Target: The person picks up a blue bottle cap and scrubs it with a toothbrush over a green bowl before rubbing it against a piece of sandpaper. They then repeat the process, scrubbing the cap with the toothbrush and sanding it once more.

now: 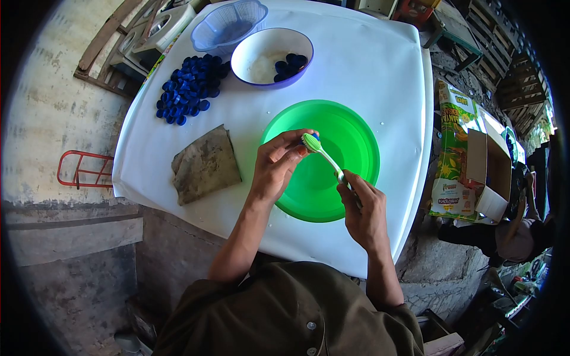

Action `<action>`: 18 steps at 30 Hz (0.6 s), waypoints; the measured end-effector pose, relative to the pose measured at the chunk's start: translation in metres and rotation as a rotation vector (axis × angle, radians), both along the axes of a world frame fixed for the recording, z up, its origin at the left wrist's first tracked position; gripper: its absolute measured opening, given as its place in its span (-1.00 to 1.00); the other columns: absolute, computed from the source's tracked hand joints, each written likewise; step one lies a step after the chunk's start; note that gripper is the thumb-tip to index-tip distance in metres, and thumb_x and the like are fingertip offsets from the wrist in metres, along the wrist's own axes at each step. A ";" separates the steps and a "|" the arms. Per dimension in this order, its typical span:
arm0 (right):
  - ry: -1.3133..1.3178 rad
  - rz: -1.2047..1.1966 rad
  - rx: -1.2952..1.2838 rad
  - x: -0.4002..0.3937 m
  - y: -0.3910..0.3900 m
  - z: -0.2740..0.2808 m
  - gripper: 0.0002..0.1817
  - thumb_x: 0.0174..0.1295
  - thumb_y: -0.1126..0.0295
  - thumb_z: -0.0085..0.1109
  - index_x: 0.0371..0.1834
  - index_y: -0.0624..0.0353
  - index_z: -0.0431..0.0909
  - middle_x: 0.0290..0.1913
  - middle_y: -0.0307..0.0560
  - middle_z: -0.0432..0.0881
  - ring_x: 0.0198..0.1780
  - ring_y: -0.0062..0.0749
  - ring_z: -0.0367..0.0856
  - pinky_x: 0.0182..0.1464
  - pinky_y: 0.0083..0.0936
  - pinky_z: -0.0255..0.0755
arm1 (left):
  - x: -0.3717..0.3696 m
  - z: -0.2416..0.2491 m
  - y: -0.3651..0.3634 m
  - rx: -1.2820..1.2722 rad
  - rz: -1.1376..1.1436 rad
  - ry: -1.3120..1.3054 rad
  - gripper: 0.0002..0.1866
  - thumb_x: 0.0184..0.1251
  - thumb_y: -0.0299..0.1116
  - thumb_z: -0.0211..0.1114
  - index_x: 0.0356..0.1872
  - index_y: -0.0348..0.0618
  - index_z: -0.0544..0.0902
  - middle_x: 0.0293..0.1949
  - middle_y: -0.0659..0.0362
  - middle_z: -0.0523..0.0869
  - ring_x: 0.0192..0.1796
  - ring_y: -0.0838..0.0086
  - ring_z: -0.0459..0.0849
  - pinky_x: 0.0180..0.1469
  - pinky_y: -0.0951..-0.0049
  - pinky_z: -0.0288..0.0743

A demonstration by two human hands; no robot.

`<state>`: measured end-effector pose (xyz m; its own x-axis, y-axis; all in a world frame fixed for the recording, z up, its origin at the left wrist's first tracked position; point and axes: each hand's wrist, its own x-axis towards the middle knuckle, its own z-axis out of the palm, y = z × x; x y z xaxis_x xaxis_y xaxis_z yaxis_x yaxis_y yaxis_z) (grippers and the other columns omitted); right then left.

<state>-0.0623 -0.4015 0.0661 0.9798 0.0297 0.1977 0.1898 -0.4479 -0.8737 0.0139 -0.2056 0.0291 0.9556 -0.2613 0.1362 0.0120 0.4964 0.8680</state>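
My right hand [363, 210] is closed around the handle of a green and white toothbrush [325, 155]. Its bristle head meets a small blue bottle cap [315, 136], mostly hidden, which my left hand [278, 163] pinches between thumb and fingers. Both hands are over a round green basin [350, 136]. Beyond it stands a white bowl with a purple outside [252, 62], holding several dark blue caps [290, 66]. A heap of blue bottle caps [190, 86] lies to the bowl's left.
A blue plastic basket [222, 26] sits at the far left of the white-covered table [350, 47]. A stained grey cloth [208, 165] lies left of the basin. Off to the right are a cardboard box [491, 172] and another person [516, 234].
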 end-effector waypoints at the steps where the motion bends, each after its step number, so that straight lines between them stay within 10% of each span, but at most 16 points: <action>1: -0.013 -0.003 0.000 0.001 0.001 0.000 -0.75 0.33 0.58 0.24 0.05 0.36 0.60 -0.20 0.21 0.73 -0.31 0.00 0.76 -0.28 -0.32 0.58 | -0.001 0.003 -0.002 -0.033 0.004 -0.008 -0.64 0.45 -0.49 0.15 0.21 -0.39 0.57 0.17 -0.09 0.66 0.24 0.21 0.64 0.39 0.20 0.45; 18: -0.048 -0.037 -0.028 0.002 0.012 0.001 -0.74 0.30 0.59 0.26 0.04 0.35 0.61 -0.22 0.18 0.73 -0.36 -0.02 0.73 -0.34 -0.30 0.55 | -0.007 0.006 -0.008 -0.048 0.056 0.105 -0.60 0.46 -0.41 0.30 0.24 -0.32 0.57 0.15 -0.07 0.68 0.19 0.29 0.66 0.34 0.29 0.50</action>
<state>-0.0604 -0.3896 0.0668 0.9697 -0.0001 0.2444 0.2144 -0.4792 -0.8511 0.0073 -0.2133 0.0356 0.9782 -0.2024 0.0455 0.0726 0.5396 0.8388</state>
